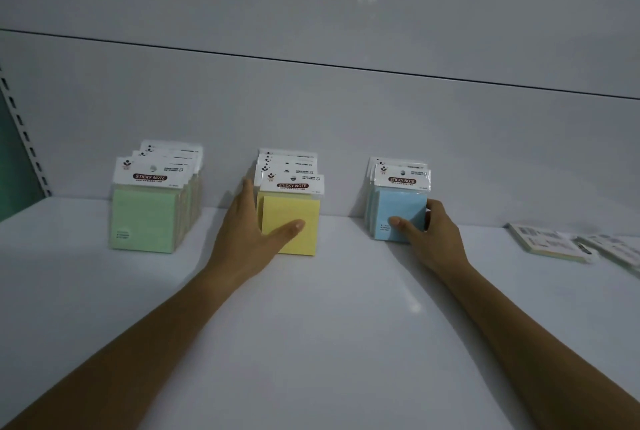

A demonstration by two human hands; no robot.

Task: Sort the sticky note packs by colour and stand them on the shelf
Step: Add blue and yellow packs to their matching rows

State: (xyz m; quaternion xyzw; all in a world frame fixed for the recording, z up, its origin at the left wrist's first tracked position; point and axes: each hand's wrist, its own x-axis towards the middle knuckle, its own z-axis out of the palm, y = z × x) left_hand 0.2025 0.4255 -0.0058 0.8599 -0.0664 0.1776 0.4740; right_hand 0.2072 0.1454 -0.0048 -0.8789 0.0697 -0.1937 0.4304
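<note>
Rows of packs stand on the shelf (311,325). Left hand (242,229) lies flat beside the yellow packs (301,208), thumb across their front; right hand (436,239) grips the blue packs (401,204) from the right.

Single view, worn on the head. Aimed forward and a little down across the shelf (329,343) toward the back panel (346,139) behind it. Close in, above the shelf's front edge, almost square to it. Wide-angle, taking in the shelf from its left upright (26,139) rightward.
</note>
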